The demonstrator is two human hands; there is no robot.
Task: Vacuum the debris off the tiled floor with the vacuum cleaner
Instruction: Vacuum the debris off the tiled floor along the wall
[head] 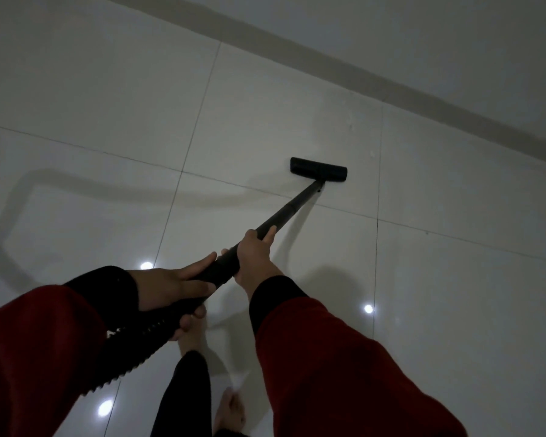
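Both the left hand (171, 287) and the right hand (255, 252) grip the vacuum wand (292, 207), which slants from lower left toward the floor head (318, 170) at the upper right, flat on the tiled floor (108, 121).

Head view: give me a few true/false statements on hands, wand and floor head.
1. Both hands grip the vacuum wand. True.
2. The right hand grips farther down the wand than the left hand. True.
3. The floor head is lifted off the tiled floor. False: it rests flat on the tiles.
4. The floor head touches the baseboard. False: bare tile lies between them.
5. A ribbed hose runs back from the left hand. True.
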